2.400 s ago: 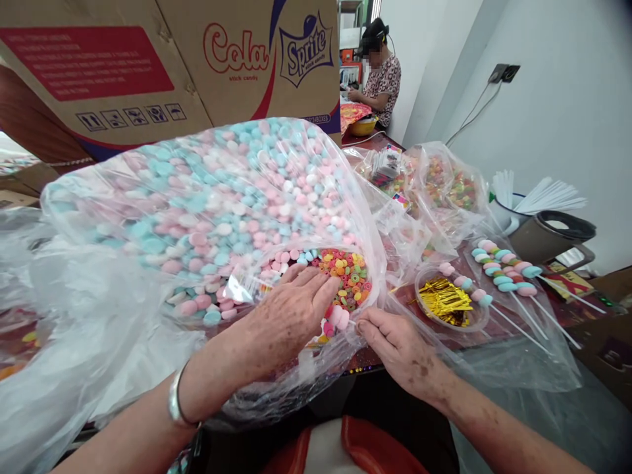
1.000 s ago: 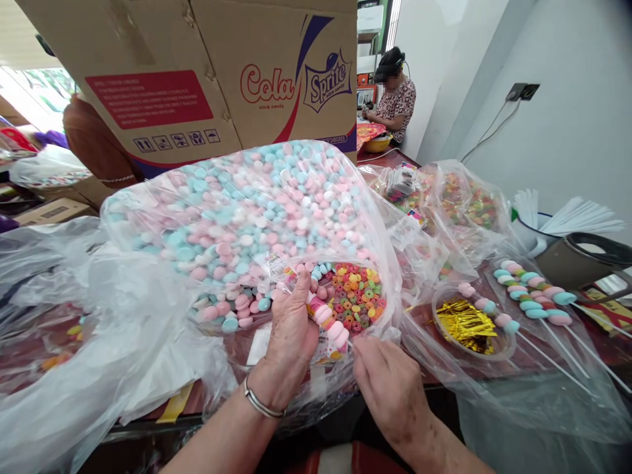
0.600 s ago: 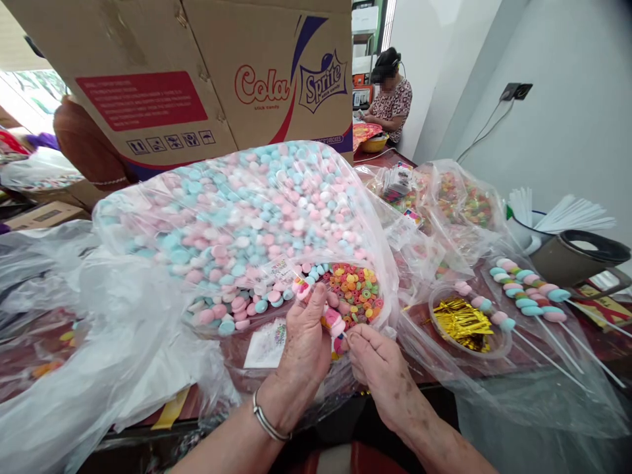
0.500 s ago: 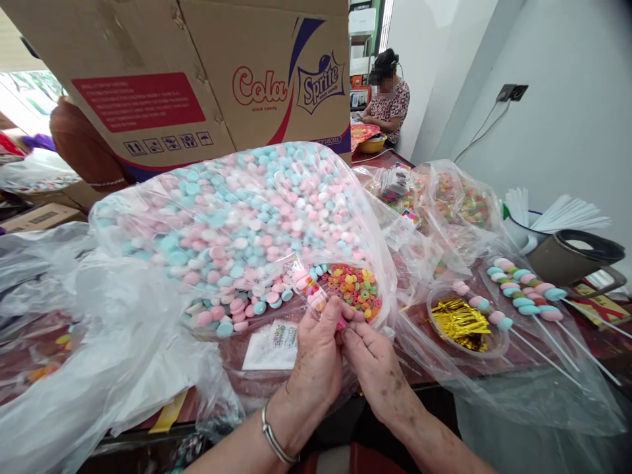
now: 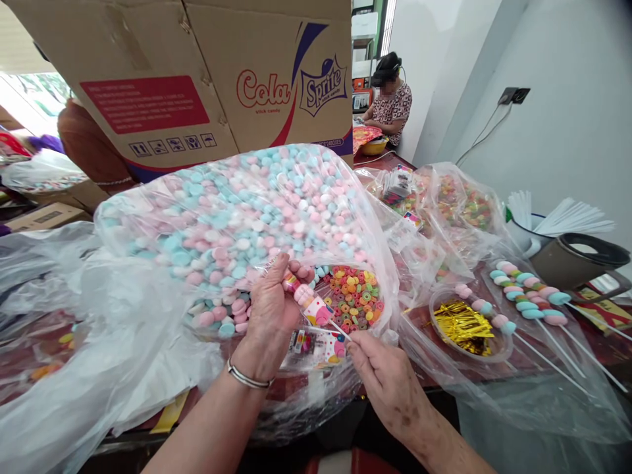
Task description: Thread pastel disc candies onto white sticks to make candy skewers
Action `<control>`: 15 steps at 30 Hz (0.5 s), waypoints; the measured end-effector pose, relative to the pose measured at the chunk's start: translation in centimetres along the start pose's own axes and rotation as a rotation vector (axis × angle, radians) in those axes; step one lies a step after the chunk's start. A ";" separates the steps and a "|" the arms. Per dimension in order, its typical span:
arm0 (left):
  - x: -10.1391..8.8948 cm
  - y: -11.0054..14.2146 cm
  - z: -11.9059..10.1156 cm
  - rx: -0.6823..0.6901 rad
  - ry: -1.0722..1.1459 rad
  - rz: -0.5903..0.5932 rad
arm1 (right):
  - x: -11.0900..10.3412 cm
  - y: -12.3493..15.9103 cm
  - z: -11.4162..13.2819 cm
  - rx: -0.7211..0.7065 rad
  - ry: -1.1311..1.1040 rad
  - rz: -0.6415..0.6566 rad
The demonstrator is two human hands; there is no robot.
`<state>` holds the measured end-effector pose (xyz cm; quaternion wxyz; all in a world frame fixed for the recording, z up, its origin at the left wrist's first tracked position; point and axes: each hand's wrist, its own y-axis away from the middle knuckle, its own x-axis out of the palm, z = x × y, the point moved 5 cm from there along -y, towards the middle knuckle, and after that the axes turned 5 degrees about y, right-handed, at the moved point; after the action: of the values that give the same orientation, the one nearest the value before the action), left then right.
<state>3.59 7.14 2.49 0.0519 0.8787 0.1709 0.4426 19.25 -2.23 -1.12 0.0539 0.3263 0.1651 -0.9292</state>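
Note:
My left hand point(image 5: 274, 303) is wrapped round the upper part of a candy skewer point(image 5: 305, 299), its marshmallows inside a clear printed bag. The bag's dotted, colourful lower end surrounds the bottom of the candy. My right hand point(image 5: 390, 375) pinches the white stick point(image 5: 340, 328) below it, and the stick slants down to the right. Under the skewer lie clear printed bags point(image 5: 316, 347). Behind my hands is a big plastic bag of pink, blue and white marshmallows point(image 5: 237, 210). Ring-shaped gummies point(image 5: 353, 296) show at its open front.
At right are a round tub of gold twist ties point(image 5: 464, 322), finished candy skewers point(image 5: 530, 289), a dark jug point(image 5: 577, 270) and white sticks point(image 5: 573, 217). A large carton point(image 5: 197, 79) stands behind. Crumpled plastic point(image 5: 99, 329) lies left. A person point(image 5: 390, 102) sits far back.
My hands were close together half a second ago; my left hand has since moved up and left, baring the stick. The printed bag has come down over the marshmallows that were uncovered earlier.

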 end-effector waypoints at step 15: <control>0.6 4.2 5.1 -0.080 -0.095 0.246 | 1.1 -1.4 0.0 0.027 -0.137 -0.130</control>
<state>9.02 3.67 0.93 0.0405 0.9103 0.0415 0.4098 18.11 -0.89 -1.37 0.0003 0.2512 0.1692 -0.9530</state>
